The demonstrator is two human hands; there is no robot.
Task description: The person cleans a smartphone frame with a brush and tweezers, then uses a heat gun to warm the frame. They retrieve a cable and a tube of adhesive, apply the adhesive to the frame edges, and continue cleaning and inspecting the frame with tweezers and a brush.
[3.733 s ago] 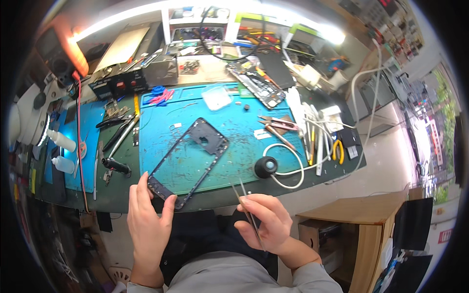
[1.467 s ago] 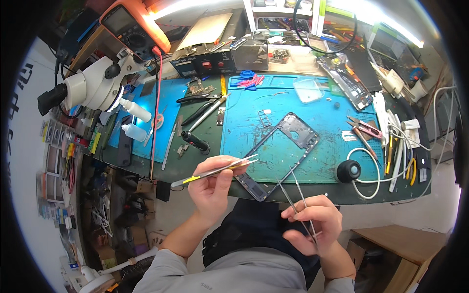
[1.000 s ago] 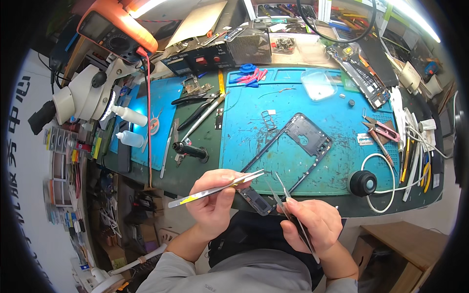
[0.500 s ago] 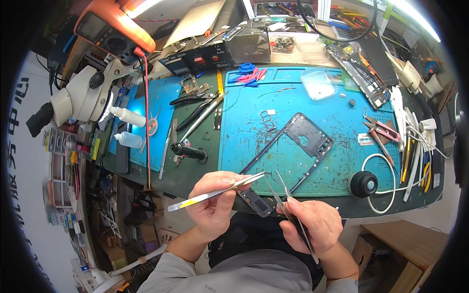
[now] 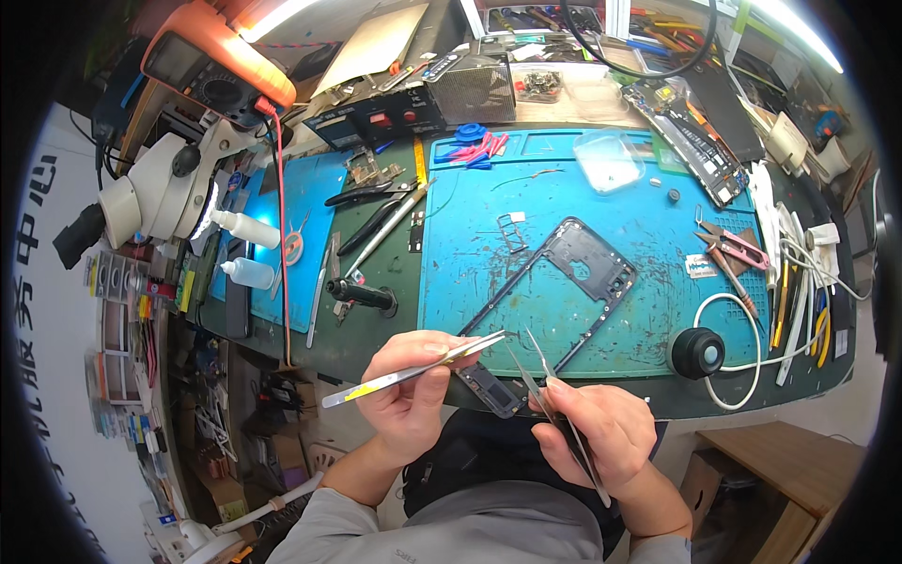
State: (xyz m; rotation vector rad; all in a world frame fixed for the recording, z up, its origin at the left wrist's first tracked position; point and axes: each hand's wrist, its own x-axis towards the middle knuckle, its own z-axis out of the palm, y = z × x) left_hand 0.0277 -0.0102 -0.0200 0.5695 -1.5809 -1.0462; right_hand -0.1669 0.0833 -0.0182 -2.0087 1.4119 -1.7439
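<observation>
My left hand (image 5: 404, 399) is closed around silver tweezers with yellow markings (image 5: 371, 383), their tips pointing right; anything at the tips is too small to make out. My right hand (image 5: 597, 432) grips plain silver tweezers (image 5: 578, 446), the points apart and close to the other pair's tips. Behind both hands a dark phone frame (image 5: 587, 263) lies tilted diagonally on the blue mat (image 5: 658, 348), its lower end partly behind the tools. A small metal piece (image 5: 515, 218) sits above the frame's left side.
A microscope (image 5: 160, 183), orange multimeter (image 5: 207, 66) and two white bottles (image 5: 249, 271) stand left. A black stand (image 5: 366, 298) is nearer. Right are a round black device with cable (image 5: 695, 355), pliers and scissors (image 5: 738, 246), and an opened phone (image 5: 695, 141). A box-shaped unit (image 5: 371, 122) stands behind.
My left hand left the phone frame and now holds tweezers, raised beside the right pair. The view swung leftward, bringing the microscope further in. Over the last second little has moved.
</observation>
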